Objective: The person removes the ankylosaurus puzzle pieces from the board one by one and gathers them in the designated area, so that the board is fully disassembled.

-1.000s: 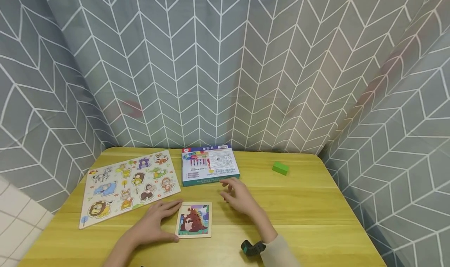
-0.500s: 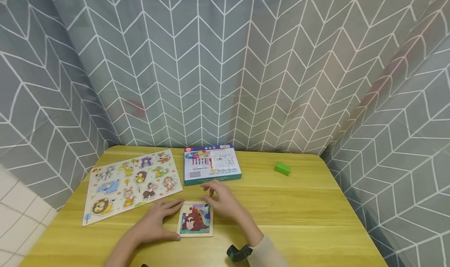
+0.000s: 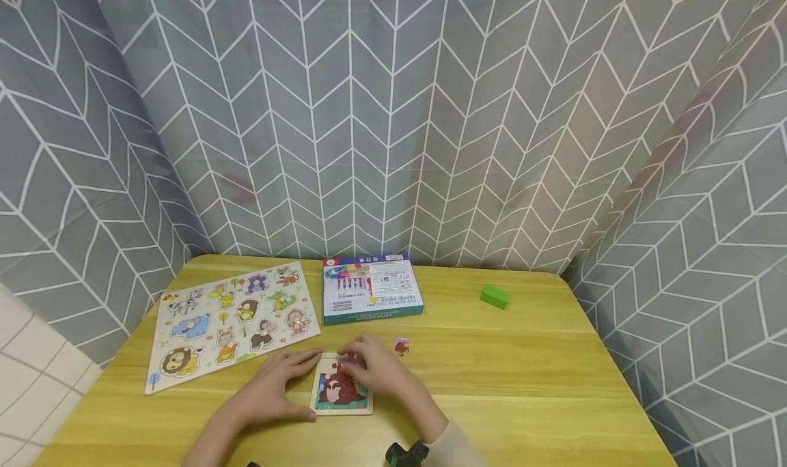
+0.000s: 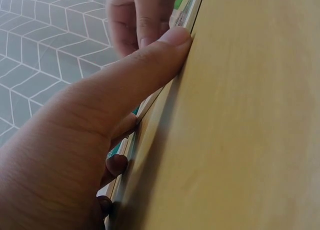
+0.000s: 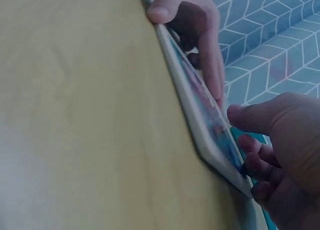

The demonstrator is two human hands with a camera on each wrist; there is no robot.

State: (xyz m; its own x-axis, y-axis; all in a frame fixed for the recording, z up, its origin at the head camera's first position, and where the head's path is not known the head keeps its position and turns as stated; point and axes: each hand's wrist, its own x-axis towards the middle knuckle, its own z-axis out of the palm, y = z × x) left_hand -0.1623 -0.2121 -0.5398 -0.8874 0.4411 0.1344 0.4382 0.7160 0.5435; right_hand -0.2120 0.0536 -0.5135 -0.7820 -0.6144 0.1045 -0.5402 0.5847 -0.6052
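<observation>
A green block (image 3: 494, 296) lies right of a flat box (image 3: 344, 295).

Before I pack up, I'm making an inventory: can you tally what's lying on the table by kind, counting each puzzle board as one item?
Puzzle boards: 2 (large animal board, small framed puzzle)
Loose puzzle piece: 1
Cardboard box: 1
Green block: 1
Total in view: 5; I can't tell whether the right hand hides another piece.
</observation>
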